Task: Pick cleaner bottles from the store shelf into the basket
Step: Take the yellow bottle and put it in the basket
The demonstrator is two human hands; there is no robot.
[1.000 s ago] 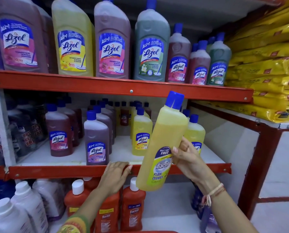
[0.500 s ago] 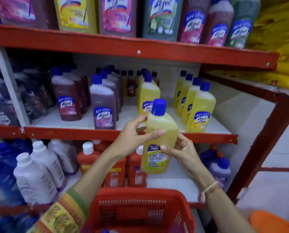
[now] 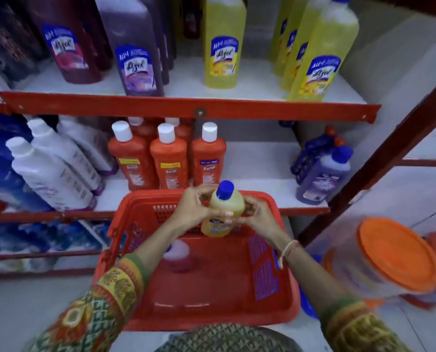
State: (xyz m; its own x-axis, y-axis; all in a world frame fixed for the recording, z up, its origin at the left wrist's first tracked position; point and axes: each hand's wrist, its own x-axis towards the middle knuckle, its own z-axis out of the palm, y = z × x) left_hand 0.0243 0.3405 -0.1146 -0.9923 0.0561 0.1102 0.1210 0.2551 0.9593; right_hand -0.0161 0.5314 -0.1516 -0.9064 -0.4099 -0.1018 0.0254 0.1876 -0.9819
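A yellow cleaner bottle (image 3: 223,214) with a blue cap is upright over the far end of the red basket (image 3: 283,313). My left hand (image 3: 190,208) grips its left shoulder and my right hand (image 3: 256,215) grips its right side. Inside the basket a pink bottle (image 3: 177,255) lies on the floor, partly hidden by my left forearm. The shelf behind holds three orange bottles (image 3: 168,161) with white caps just beyond the basket. On the shelf above stand yellow bottles (image 3: 223,44) and purple bottles (image 3: 135,52).
White bottles (image 3: 49,171) lean at the left of the lower shelf and blue-purple bottles (image 3: 322,174) stand at its right. A red shelf post (image 3: 379,158) runs diagonally at the right. A clear tub with an orange lid (image 3: 397,252) sits on the floor beside the basket.
The yellow bottle has come down from in front of the shelf to over the basket. My left hand left the shelf edge and joined the right on it. The view tilted downward.
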